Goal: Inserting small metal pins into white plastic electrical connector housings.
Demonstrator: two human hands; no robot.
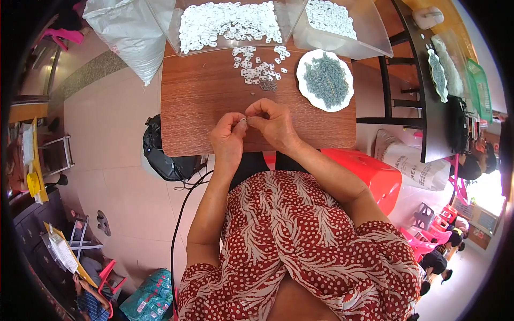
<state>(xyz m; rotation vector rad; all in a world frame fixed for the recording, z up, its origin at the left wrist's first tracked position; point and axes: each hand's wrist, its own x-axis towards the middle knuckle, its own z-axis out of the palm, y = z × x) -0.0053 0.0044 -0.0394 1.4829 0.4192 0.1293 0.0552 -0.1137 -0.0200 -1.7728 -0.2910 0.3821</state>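
Over the near part of the brown table, my left hand (229, 134) and my right hand (274, 125) meet at the fingertips. My left thumb and forefinger pinch a small white plastic piece, mostly hidden by the fingers. The right thumb and forefinger are pinched together beside it; whatever they hold is too small to make out. Beyond the hands lie loose white plastic pieces (259, 71) with holes. Next to them is a little heap of dark screws (269, 85). A scalloped white plate (347, 95) on the right bears a mound of grey-green pins (326, 79).
Two clear bins (369, 44) of white pieces stand at the table's (187, 112) far edge. A white sack (128, 35) is at the far left. A red stool (369, 174) and a black bag (163, 152) flank me. Other people sit farther off.
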